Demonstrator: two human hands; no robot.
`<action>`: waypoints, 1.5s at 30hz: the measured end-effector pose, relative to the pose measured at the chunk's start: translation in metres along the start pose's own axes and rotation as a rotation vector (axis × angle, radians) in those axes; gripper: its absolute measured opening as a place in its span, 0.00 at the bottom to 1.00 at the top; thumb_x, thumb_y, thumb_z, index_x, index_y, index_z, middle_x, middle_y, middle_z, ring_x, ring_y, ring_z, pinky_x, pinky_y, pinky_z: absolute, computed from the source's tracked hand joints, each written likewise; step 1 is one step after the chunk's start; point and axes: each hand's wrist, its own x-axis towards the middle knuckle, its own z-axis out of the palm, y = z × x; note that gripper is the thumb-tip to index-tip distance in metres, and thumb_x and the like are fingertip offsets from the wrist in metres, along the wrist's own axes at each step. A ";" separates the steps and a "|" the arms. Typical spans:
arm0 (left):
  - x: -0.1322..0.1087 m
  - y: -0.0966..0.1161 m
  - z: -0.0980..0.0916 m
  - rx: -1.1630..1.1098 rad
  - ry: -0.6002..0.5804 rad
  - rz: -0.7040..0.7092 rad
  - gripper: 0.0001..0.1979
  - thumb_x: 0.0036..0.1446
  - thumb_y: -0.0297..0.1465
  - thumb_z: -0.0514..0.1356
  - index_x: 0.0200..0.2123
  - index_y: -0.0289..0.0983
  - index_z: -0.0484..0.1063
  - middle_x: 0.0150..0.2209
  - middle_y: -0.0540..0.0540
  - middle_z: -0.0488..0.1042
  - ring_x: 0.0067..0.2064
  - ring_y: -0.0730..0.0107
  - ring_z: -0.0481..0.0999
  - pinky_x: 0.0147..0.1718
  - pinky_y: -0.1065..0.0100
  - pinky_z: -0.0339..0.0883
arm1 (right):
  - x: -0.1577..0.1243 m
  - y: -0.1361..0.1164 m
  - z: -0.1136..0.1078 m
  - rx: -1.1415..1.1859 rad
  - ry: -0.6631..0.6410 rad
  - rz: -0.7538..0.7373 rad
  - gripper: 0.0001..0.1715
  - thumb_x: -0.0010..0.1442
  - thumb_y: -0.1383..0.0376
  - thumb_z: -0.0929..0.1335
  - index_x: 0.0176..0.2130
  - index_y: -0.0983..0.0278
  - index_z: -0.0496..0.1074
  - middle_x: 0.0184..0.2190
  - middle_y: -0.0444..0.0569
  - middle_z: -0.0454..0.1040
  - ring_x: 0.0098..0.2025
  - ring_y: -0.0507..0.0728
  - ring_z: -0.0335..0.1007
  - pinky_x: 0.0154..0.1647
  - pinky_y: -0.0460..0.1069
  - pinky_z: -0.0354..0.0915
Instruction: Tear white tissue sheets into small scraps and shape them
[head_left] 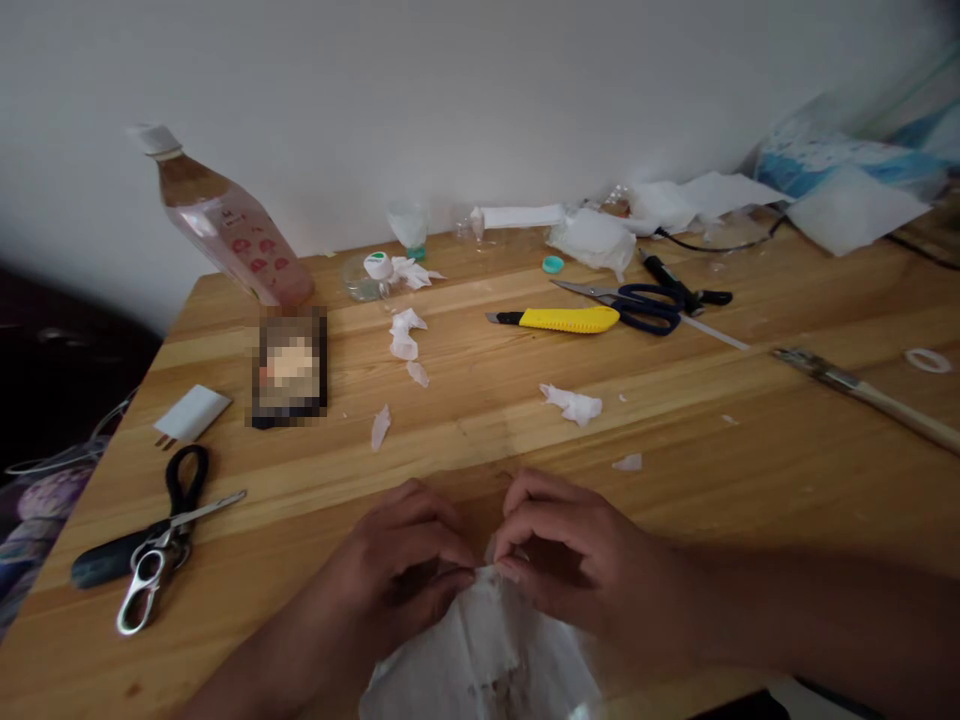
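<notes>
Low in the head view, my left hand [409, 555] and my right hand [574, 545] meet over a thin, whitish, translucent sheet [450, 660]. Each hand pinches the sheet's upper edge between thumb and fingers, with the fingertips almost touching. Dark specks show on the sheet near the bottom of the view, and its lower end runs out of frame. I cannot tell whether it is paper or film. Torn white scraps lie beyond my hands, among them a crumpled piece [574, 404] and a small flake [381, 427].
At the left are a key fob with keys [150, 590], a white charger plug [193, 414] and a leaning pink bottle [232, 225]. Farther back lie a yellow utility knife [570, 319], blue-handled scissors [649, 308] and crumpled plastic [596, 240]. A brush [862, 390] rests at the right.
</notes>
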 end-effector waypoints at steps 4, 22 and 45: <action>-0.001 -0.002 0.003 -0.015 0.047 0.004 0.05 0.64 0.26 0.61 0.40 0.42 0.75 0.38 0.49 0.75 0.40 0.71 0.72 0.38 0.70 0.65 | 0.000 -0.002 0.000 0.000 0.009 -0.015 0.03 0.64 0.67 0.70 0.37 0.65 0.75 0.34 0.43 0.65 0.32 0.47 0.63 0.31 0.44 0.60; -0.001 0.000 0.011 0.010 0.189 -0.020 0.05 0.63 0.27 0.62 0.40 0.42 0.76 0.35 0.49 0.75 0.35 0.73 0.74 0.31 0.74 0.67 | 0.001 -0.002 0.000 0.027 0.074 -0.041 0.02 0.64 0.68 0.70 0.37 0.64 0.75 0.34 0.43 0.66 0.32 0.47 0.63 0.31 0.44 0.61; 0.000 0.001 0.015 0.015 0.218 0.005 0.04 0.62 0.27 0.64 0.39 0.42 0.75 0.35 0.50 0.75 0.36 0.73 0.74 0.33 0.73 0.68 | 0.003 0.000 0.000 0.062 0.057 0.003 0.03 0.65 0.67 0.69 0.37 0.63 0.75 0.34 0.43 0.66 0.33 0.48 0.64 0.31 0.45 0.60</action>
